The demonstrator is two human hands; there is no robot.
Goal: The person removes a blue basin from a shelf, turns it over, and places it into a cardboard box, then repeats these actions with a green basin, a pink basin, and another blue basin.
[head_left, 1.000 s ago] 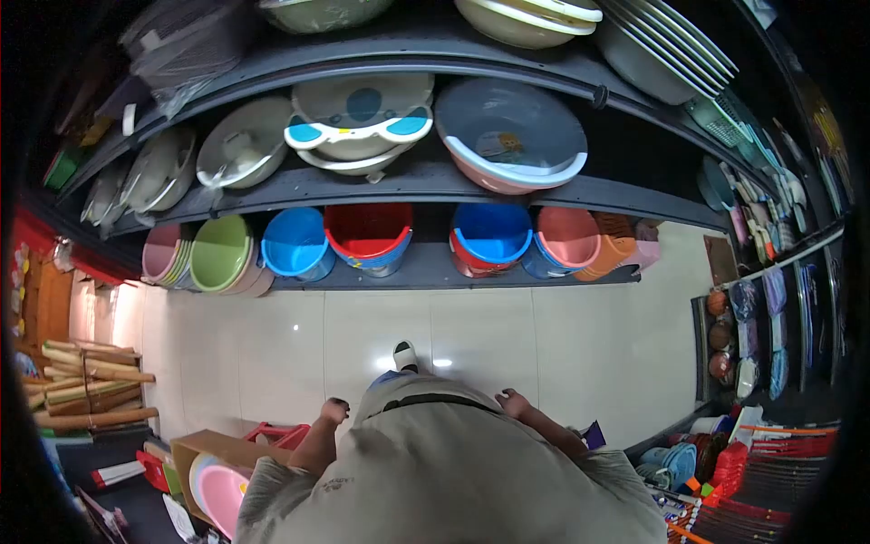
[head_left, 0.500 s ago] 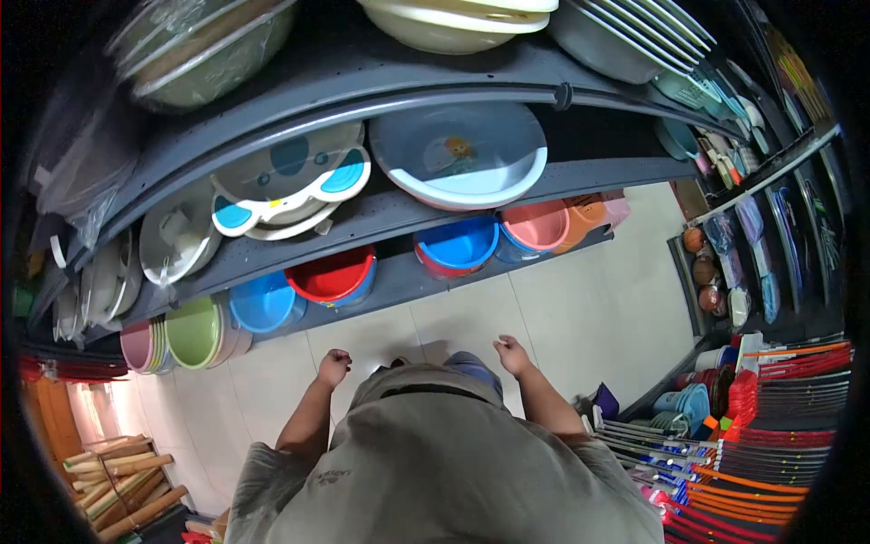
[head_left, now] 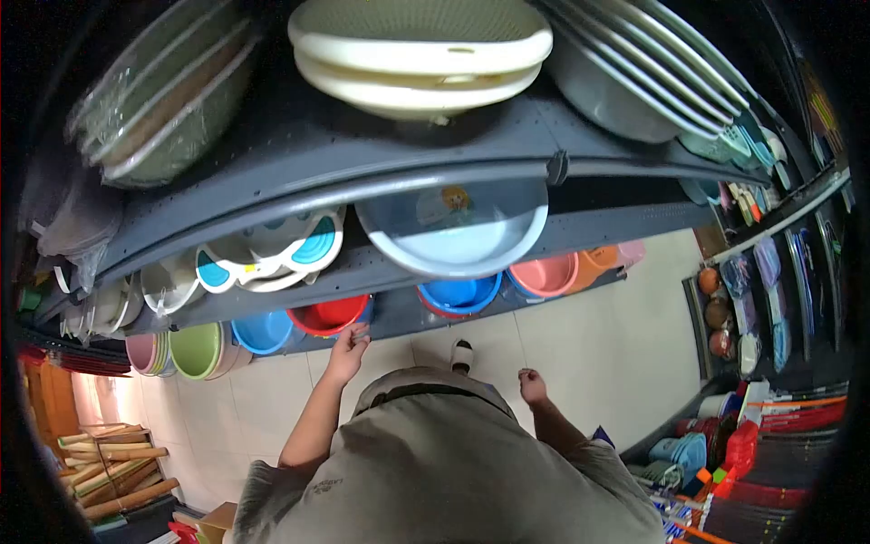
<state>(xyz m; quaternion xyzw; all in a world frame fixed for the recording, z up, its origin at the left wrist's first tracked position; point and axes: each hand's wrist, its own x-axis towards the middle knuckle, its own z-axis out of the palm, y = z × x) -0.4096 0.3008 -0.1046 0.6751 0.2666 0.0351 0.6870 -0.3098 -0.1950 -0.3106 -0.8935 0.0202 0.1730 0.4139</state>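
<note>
My left hand is raised at the front edge of the lowest shelf, fingers loosely bent and apart, with nothing in it. In this view its fingertips overlap the rim of a red bucket. Left of that bucket stand a blue bucket and a green bucket. My right hand hangs over the floor at my right side, fingers loosely curled but apart, holding nothing. The nearest buckets to it are a pink bucket and another blue bucket.
Above the buckets, a shelf carries a large blue basin and a panda-shaped basin. Cream colanders and stacked grey basins sit on the top shelf. Basketballs are at the right; wooden rolling pins lie lower left.
The shelves look closer and the upper ones stand lower in view. My left hand has moved up to the red bucket, my right hand has lowered, and one foot now shows ahead.
</note>
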